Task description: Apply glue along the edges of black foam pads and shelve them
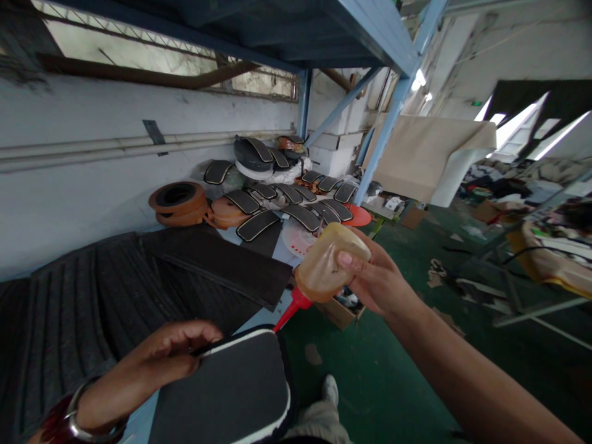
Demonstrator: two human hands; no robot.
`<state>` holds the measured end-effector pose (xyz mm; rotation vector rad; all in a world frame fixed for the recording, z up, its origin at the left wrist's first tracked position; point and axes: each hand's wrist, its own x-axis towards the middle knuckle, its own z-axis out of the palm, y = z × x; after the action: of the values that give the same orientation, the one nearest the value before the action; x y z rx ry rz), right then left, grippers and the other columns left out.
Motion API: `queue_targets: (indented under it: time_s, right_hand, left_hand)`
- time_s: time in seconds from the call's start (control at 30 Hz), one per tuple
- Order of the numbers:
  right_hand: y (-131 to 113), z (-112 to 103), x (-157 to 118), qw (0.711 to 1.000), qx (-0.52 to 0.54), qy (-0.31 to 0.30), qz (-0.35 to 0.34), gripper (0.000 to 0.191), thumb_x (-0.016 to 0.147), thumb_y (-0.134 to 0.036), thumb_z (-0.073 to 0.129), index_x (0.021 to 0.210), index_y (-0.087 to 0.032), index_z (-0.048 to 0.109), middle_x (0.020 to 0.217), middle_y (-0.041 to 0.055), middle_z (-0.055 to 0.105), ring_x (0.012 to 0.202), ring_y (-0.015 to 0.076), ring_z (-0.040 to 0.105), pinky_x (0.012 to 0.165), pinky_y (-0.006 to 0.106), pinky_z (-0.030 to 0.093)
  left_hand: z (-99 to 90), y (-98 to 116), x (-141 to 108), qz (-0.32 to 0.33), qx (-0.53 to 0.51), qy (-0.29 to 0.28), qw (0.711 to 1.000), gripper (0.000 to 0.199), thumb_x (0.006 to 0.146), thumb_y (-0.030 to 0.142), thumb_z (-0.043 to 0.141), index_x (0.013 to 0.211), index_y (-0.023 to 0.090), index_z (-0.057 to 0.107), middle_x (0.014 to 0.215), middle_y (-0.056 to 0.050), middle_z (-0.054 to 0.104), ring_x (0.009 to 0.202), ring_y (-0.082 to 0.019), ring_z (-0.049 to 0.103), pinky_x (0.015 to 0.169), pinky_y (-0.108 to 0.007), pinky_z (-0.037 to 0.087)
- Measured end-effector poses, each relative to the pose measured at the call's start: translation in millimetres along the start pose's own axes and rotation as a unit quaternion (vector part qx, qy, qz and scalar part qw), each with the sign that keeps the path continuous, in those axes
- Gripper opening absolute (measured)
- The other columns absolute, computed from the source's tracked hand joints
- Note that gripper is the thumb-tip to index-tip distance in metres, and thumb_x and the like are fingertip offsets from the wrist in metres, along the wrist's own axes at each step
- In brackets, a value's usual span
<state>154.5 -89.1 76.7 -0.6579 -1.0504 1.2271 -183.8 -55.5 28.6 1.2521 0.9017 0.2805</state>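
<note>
My right hand [372, 271] is wrapped round a squeeze bottle [324, 262] of amber liquid, tilted nozzle-down. Its red nozzle [289, 308] meets the far edge of a dark, round-cornered panel [226, 388]. A whitish line runs along that panel's edge, inside a black rim. At the panel's far left edge, my left hand [171, 351] grips it between thumb and fingers. The panel's near part is cut off by the bottom of the view.
Dark ribbed sheets [83, 302] lie on the bench at left. Behind are several light-edged dark panels [259, 225] and orange tape rolls [178, 200]. A blue rack post [382, 142] rises at right. A cardboard box [340, 311] stands below the bottle.
</note>
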Motion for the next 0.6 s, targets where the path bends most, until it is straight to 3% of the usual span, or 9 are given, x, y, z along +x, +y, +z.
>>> queue_targets:
  time_s: [0.1, 0.43, 0.6]
  right_hand:
    - [1.5, -1.5, -1.3, 1.0, 0.009, 0.006, -0.004, 0.035, 0.079, -0.027, 0.086, 0.106, -0.02, 0.066, 0.091, 0.0022, 0.068, 0.077, 0.0132, 0.065, 0.068, 0.019, 0.056]
    - [2.0, -0.3, -4.3, 0.999, -0.017, 0.029, -0.005, 0.034, 0.077, -0.031, 0.086, 0.105, -0.023, 0.067, 0.091, 0.0018, 0.067, 0.078, 0.0172, 0.064, 0.068, 0.025, 0.055]
    - [3.5, -1.1, -6.6, 0.999, -0.009, 0.038, -0.002, 0.036, 0.075, -0.03, 0.086, 0.105, -0.022, 0.067, 0.091, 0.0015, 0.067, 0.077, 0.0151, 0.063, 0.07, 0.023, 0.054]
  left_hand:
    - [0.8, -1.7, 1.4, 0.0, -0.014, 0.002, 1.0, 0.017, 0.073, 0.027, 0.069, 0.088, 0.023, 0.077, 0.079, -0.001, 0.074, 0.07, -0.018, 0.063, 0.064, -0.025, 0.049]
    - [7.2, 3.1, 0.6, -0.017, -0.033, 0.018, 0.999, 0.017, 0.071, 0.029, 0.072, 0.085, 0.022, 0.078, 0.078, -0.001, 0.073, 0.07, -0.019, 0.061, 0.064, -0.026, 0.048]
    - [9.2, 4.2, 2.2, -0.01, -0.044, 0.016, 0.999, 0.014, 0.069, 0.027, 0.073, 0.082, 0.023, 0.078, 0.075, -0.001, 0.073, 0.069, -0.018, 0.061, 0.064, -0.025, 0.048]
